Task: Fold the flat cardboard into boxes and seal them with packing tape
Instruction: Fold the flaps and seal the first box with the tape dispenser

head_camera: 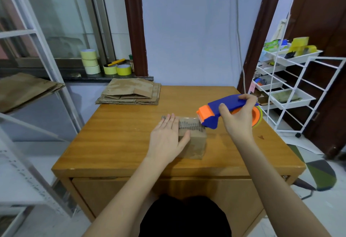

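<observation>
I saw tape rolls [89,61] on the sill, flat cardboard [131,93] at the table's [119,135] far edge. Left hand [166,137] lay flat, fingers straight, on the box [194,143] mid-table. Right hand [237,117] gripped the dispenser [215,113] at the box's far right edge. Cart [292,87] stood right. The dispenser's roll was mostly hidden.

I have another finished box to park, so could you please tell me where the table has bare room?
Bare wood lies left of the box and along the table front edge. The far-left corner holds the flat cardboard stack.
</observation>
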Available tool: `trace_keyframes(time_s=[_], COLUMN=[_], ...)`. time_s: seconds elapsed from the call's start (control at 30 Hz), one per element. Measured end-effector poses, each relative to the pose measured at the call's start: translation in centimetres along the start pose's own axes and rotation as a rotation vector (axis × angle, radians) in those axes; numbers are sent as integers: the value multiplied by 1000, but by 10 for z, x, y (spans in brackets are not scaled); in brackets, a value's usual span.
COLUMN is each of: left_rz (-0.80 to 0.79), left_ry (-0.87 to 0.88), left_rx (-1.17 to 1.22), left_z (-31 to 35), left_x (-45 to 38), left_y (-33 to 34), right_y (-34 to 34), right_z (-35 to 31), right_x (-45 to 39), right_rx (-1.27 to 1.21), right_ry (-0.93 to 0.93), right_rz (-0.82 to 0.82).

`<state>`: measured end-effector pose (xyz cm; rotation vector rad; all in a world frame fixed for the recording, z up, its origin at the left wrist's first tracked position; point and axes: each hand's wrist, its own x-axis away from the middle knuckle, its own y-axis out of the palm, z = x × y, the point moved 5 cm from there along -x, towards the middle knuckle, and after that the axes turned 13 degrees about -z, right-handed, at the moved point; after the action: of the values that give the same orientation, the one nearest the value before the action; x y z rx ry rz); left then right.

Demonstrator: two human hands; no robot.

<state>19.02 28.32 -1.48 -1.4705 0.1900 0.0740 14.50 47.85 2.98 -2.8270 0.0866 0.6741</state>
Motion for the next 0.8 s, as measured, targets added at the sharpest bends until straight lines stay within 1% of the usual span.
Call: trace_keyframes(time_s=[0.27, 0.43, 0.5, 0.53, 0.6, 0.67, 0.8], left_rz=[10, -35, -35, -30, -25, -58, -104], left_ry=[7, 14, 17, 29, 107, 180, 182], left_rx=[-13, -15, -37, -34, -18, -4, -16], left_z=[3, 7, 11, 15, 24, 28, 29], left_x=[-2, -2, -4, -4, -6, -8, -7], left_y=[1, -2, -6, -8, -11, -7, -1], right_y=[15, 40, 48, 51, 54, 55, 53], right_z=[-19, -47, -55, -57, -59, -59, -57], right_x=[1, -7, -10, -10, -8, -6, -6], right_rx=[360, 755, 868, 904, 942, 960, 954], right_ry=[-101, -259, -306, -323, -355, -368, -367], right_rz=[-142, -274, -298, -304, -318, -327, -341])
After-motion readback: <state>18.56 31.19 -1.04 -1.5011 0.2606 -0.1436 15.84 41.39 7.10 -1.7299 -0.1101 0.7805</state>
